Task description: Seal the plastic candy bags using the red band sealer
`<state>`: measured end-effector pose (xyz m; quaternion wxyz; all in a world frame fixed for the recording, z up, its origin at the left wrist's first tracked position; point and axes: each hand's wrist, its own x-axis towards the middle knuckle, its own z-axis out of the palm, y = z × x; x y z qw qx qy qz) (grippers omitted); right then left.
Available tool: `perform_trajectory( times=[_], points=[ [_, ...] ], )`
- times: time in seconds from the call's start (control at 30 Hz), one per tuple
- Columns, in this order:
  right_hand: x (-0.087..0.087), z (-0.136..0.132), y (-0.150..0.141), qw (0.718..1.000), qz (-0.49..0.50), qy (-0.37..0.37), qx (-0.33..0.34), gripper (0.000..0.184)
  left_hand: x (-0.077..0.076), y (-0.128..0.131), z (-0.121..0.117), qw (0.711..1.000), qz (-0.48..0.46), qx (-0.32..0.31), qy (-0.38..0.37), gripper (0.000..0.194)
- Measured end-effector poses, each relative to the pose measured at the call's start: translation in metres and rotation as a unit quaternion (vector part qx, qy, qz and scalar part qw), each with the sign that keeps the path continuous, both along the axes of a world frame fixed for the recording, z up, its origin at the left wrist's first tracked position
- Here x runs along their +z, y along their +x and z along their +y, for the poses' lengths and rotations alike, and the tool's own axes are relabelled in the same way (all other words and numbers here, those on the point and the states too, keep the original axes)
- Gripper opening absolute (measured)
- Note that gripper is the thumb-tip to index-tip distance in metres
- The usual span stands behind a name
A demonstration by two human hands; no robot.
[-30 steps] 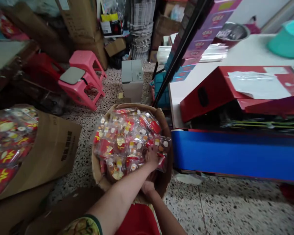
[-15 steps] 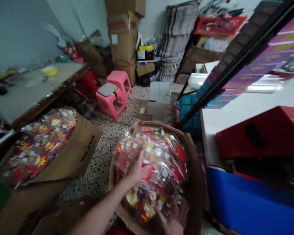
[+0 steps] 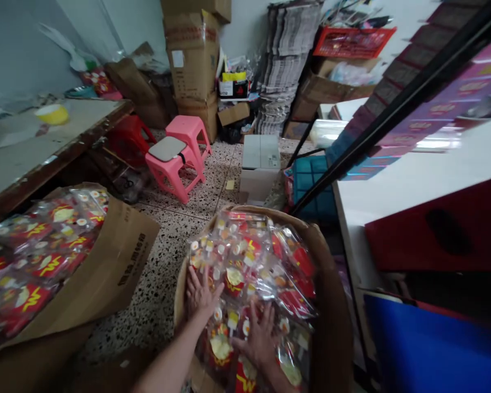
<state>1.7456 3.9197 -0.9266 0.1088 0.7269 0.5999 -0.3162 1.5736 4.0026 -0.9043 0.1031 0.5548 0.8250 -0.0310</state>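
Note:
A cardboard box [image 3: 331,305] in front of me is heaped with clear plastic packets of red and yellow decorations [image 3: 253,262]. My left hand [image 3: 199,292] lies flat on the packets near the box's left rim, fingers spread. My right hand [image 3: 259,335] lies flat on the packets nearer to me, fingers spread as well. Neither hand grips a packet.
A second open cardboard box [image 3: 118,267] with the same packets [image 3: 33,256] stands at the left. Two pink stools [image 3: 175,155] and a white box [image 3: 261,166] stand on the speckled floor beyond. At the right is a white table [image 3: 413,180] with a red box [image 3: 437,229].
The camera has tilted up and to the left. Both hands have shifted across the heap: the left to the box's left rim, the right up onto the near packets.

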Motion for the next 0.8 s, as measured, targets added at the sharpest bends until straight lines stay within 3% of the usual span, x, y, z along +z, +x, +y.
perform_trajectory(
  times=[0.13,0.3,0.4,0.5,0.57,0.67,0.8],
  points=[
    [0.022,0.010,-0.001,0.999,0.013,-0.041,0.003,0.112,0.010,-0.017,0.000,0.997,-0.040,-0.005,-0.060,0.088],
    [0.051,-0.033,0.022,0.999,0.045,-0.018,0.020,0.101,0.026,-0.017,-0.053,0.995,-0.080,-0.012,-0.065,0.085],
    [0.040,-0.049,0.020,1.000,-0.004,-0.011,-0.022,0.104,0.011,-0.009,-0.078,0.997,-0.060,0.018,-0.041,0.081],
    [0.019,-0.040,0.008,0.997,-0.008,-0.057,-0.044,0.113,-0.010,-0.006,-0.076,0.998,-0.026,0.046,-0.035,0.081],
    [0.013,-0.030,0.001,0.997,0.005,-0.068,-0.037,0.114,-0.014,-0.010,-0.070,0.997,-0.032,0.051,-0.054,0.082],
    [0.023,-0.031,-0.003,0.996,0.023,-0.073,-0.039,0.115,0.000,-0.018,-0.075,0.996,-0.060,0.009,-0.063,0.082],
    [0.048,-0.052,0.001,0.992,0.097,-0.077,-0.033,0.116,0.022,-0.016,-0.101,0.997,-0.045,-0.061,-0.024,0.088]
  ],
)
